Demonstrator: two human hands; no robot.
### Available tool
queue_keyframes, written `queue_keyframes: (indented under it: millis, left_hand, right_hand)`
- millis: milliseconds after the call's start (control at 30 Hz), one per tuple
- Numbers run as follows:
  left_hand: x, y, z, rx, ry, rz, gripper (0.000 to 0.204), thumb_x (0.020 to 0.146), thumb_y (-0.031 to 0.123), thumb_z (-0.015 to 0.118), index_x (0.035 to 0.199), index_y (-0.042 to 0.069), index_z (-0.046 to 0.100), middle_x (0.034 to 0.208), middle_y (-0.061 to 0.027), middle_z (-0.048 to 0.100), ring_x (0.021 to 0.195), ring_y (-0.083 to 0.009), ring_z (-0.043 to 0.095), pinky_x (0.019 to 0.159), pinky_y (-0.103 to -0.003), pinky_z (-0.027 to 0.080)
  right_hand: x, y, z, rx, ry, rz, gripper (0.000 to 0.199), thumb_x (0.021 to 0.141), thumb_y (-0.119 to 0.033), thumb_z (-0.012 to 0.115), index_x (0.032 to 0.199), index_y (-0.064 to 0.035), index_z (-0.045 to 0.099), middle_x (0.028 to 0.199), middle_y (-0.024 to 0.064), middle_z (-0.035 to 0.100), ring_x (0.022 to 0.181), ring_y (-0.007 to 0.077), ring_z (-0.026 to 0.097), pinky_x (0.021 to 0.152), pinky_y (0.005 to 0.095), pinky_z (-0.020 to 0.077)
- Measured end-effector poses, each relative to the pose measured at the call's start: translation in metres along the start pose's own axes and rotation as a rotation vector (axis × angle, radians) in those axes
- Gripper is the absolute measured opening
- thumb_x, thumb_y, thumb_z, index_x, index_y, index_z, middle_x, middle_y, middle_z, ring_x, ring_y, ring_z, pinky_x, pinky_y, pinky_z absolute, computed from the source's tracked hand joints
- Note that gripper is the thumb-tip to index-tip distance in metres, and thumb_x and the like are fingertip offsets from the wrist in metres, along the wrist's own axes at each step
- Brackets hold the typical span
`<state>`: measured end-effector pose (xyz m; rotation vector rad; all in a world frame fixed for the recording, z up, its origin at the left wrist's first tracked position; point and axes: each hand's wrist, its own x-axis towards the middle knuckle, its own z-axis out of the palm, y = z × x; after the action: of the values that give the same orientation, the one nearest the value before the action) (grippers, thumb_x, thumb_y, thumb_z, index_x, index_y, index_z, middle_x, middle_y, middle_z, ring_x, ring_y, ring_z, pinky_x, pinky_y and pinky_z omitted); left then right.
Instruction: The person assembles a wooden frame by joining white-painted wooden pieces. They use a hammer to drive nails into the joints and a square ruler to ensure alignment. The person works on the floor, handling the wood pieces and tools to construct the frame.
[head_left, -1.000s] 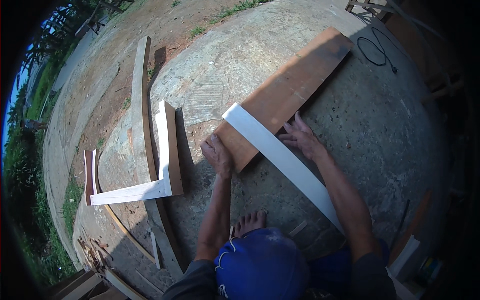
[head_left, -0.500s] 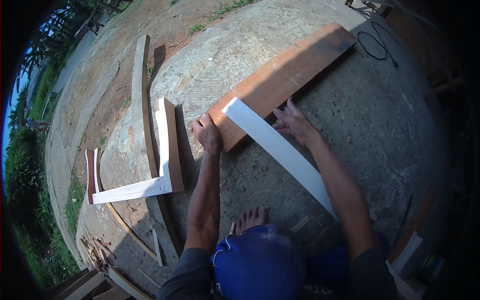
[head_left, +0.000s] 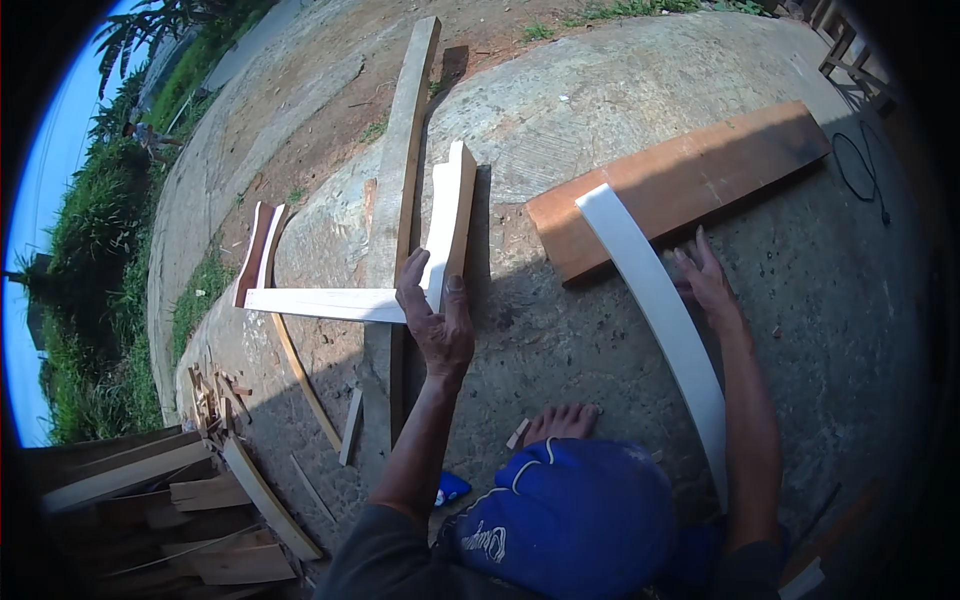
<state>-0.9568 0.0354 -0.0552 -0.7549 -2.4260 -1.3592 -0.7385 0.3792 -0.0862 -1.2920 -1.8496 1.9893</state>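
My left hand is open, thumb and fingers apart, at the corner of a joined pale wooden frame; I cannot tell if it touches the wood. One curved arm of that frame points away from me, and a second pair of curved pieces stands at its left end. On the right, a long pale curved board lies with its far end on a thick brown plank. Beside this board is my right hand, open with spread fingers and apparently holding nothing.
A long grey beam runs under the frame. Thin strips and wood scraps lie at the left, with more boards at lower left. A black cord curls at the right. My bare foot is on the concrete.
My left hand has let go of the brown plank's near end and moved left to the frame's corner. The right hand remains open near the curved board. The view has swung left.
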Motion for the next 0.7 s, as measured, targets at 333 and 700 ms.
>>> queue_keyframes:
  millis: [333, 700]
  left_hand:
    - [0.064, -0.234, -0.117, -1.112, 0.549, -1.182, 0.088, 0.086, 0.064, 0.070, 0.148, 0.008, 0.043, 0.151, -0.0144, 0.044, 0.126, -0.0350, 0.054, 0.100, -0.062, 0.046]
    - [0.085, -0.202, -0.094, -0.977, 0.528, -1.006, 0.062, 0.103, 0.050, 0.050, 0.143, 0.003, 0.045, 0.137, -0.0157, 0.055, 0.119, -0.0359, 0.059, 0.100, -0.053, 0.050]
  right_hand:
    - [-0.006, -0.012, 0.004, -0.039, -0.043, -0.038, 0.082, 0.101, -0.034, 0.058, 0.162, -0.0088, 0.010, 0.152, 0.0244, 0.042, 0.111, 0.0292, 0.064, 0.093, 0.0393, 0.0550]
    - [-0.035, 0.014, 0.008, -0.279, -0.023, -0.107, 0.077, 0.098, -0.039, 0.060, 0.155, 0.0032, 0.030, 0.133, 0.0251, 0.060, 0.120, 0.0274, 0.060, 0.100, 0.0355, 0.0473]
